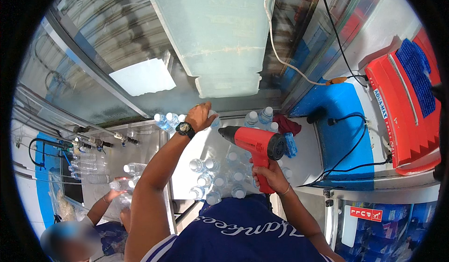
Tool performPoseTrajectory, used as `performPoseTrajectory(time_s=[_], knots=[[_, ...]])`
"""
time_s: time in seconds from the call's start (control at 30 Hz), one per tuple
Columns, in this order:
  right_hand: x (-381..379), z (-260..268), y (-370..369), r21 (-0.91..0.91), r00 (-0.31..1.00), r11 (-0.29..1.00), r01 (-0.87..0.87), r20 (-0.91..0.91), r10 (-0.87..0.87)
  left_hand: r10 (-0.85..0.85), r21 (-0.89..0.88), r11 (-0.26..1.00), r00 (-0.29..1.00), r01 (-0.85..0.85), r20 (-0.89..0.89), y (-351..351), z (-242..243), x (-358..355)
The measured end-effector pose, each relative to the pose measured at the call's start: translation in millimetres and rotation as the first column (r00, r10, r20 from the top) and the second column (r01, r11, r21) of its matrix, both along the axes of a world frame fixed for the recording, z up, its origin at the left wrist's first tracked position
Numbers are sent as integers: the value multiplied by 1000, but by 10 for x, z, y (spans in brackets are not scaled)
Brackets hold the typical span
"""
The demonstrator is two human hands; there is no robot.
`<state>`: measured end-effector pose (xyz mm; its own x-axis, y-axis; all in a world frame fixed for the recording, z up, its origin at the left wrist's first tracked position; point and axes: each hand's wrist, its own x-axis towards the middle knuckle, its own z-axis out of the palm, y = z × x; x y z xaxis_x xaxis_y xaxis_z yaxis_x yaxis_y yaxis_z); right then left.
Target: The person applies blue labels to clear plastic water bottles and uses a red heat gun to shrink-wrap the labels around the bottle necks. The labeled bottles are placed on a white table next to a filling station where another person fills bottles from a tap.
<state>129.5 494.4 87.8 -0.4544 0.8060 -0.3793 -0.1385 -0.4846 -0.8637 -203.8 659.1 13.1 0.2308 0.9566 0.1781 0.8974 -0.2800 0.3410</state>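
Note:
My right hand (268, 174) grips the handle of a red heat gun (254, 142). Its black nozzle points left, toward a clear plastic water bottle (215, 121) beside my left hand (199, 116). The fingers of that hand are around the top of this bottle, partly hiding it; a black watch (185, 129) is on the wrist. Several capped bottles (219, 180) stand upright on the white worktop (187, 160) between my arms. Another group of bottles (168, 121) is left of my left hand, and more bottles (260, 119) stand behind the heat gun.
At lower left, a co-worker's hand (114, 193) holds a bottle over a steel counter (121, 155). A dark red cloth (288, 124) and a small blue packet (290, 145) lie at right. Black cables (345, 157) run along the blue wall, below a red box (389, 107). Glass panes rise behind.

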Motion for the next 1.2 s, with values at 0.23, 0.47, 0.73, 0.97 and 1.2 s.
performPoseTrajectory(time_s=[0.23, 0.47, 0.73, 0.97, 1.2], knots=[[155, 52, -117, 27, 998, 998, 53, 17, -53, 39, 43, 998, 999, -37, -37, -21, 69, 11], [487, 392, -364, 12, 969, 970, 243, 43, -243, -178, -68, 974, 911, 218, 371, -546, 201, 297], [620, 592, -446, 2, 970, 981, 196, 146, -194, -415, -190, 870, 884, 455, 216, -519, 34, 735], [383, 231, -306, -54, 992, 994, 96, 88, -91, -268, -122, 944, 927, 307, 263, -707, 197, 344], [165, 177, -205, -49, 998, 998, -26, 55, 28, -207, -34, 973, 932, 227, 298, -903, 364, 6]])
